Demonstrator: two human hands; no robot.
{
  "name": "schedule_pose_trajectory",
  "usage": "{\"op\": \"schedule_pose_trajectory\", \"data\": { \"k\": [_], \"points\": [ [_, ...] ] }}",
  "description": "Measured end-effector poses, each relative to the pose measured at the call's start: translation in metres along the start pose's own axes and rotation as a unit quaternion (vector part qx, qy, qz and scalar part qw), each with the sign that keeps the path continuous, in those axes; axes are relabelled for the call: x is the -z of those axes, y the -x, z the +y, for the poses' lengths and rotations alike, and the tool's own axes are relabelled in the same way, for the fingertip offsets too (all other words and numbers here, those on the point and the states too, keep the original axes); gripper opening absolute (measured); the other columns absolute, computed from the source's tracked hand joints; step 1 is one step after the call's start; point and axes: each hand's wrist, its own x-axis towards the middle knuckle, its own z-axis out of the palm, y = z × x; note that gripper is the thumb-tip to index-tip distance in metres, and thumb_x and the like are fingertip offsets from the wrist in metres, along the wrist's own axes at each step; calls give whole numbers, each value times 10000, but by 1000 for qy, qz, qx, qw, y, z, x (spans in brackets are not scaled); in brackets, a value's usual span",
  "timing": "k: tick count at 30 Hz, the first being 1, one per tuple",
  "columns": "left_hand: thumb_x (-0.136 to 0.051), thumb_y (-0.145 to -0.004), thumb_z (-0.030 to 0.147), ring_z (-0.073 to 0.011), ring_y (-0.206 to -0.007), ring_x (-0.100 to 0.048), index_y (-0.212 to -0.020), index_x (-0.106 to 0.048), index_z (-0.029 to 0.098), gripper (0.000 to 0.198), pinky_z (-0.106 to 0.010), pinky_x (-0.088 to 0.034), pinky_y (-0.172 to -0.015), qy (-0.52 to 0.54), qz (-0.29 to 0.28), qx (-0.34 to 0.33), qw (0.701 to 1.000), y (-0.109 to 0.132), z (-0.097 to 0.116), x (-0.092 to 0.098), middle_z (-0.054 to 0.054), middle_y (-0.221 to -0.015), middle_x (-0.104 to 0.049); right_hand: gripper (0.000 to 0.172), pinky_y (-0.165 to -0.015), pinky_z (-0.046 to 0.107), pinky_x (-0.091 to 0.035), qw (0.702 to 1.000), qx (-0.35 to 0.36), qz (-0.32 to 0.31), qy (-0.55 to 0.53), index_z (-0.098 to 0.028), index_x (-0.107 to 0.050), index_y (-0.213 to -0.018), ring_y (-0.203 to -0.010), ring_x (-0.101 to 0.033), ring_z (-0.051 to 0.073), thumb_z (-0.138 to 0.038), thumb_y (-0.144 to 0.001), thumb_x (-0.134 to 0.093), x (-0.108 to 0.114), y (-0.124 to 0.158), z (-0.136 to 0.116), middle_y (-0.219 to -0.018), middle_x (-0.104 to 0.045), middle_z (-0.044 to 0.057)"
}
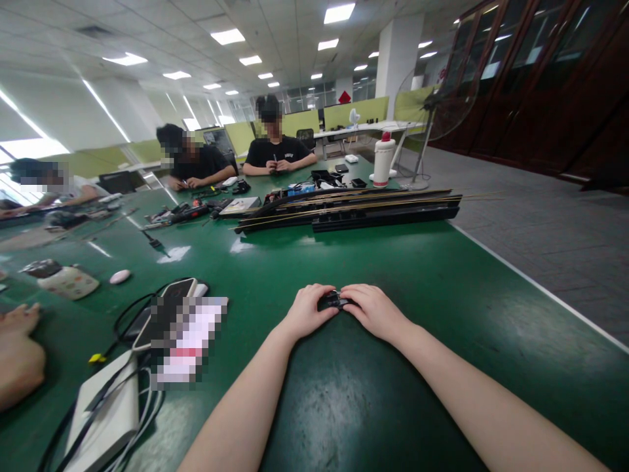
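Both my hands meet on the green table around a small black part. My left hand is curled, its fingers pinching the part's left end. My right hand is curled too and grips the right end. Most of the black part is hidden by my fingers. Both forearms rest on the table toward me.
A bundle of long black rails lies across the table ahead. At my left are a phone, black cables, a white box and another person's hand. Three people sit at the far side. A white bottle stands by a fan.
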Motion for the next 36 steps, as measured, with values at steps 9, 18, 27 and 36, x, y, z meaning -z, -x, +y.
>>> {"op": "schedule_pose_trajectory", "data": {
  "k": [9, 18, 27, 36],
  "points": [
    [-661, -757, 297, -226, -962, -559, -1121, -558, 216, 388, -352, -430, -844, -1, -1, 3, 1000, 1, -1, -1, -41, -1034, -626, 213, -911, 431, -450, 999, -27, -1, -46, -237, -645, -1004, -1064, -582, 232, -237, -796, -601, -2, 0, 5, -1112, -656, 72],
    [-653, -757, 304, -235, -991, -548, -1154, -548, 224, 419, -365, -428, -864, -3, -4, 4, 1000, 1, -1, -1, -46, -1069, -612, 402, -928, 397, -452, 983, -92, 5, -156, -216, -581, -1117, -1033, -598, 215, -208, -719, -640, 1, 1, 11, -1125, -648, 62],
    [-644, -764, 304, -235, -1021, -532, -1186, -527, 221, 447, -377, -409, -900, 3, -2, 5, 1000, 2, 0, 0, -53, -1105, -595, 480, -968, 422, -426, 983, -93, -3, -158, -212, -553, -1155, -1080, -574, 225, -168, -682, -629, 1, 2, 13, -1173, -624, 74],
    [-647, -754, 300, -240, -1022, -533, -1182, -529, 224, 450, -391, -402, -914, 1, -7, 7, 1000, 2, 2, 1, -54, -1106, -593, 529, -1001, 418, -412, 979, -91, 7, -183, -212, -534, -1174, -1103, -567, 210, -69, -666, -509, 5, 2, 12, -1175, -620, 69]
  ]
}}
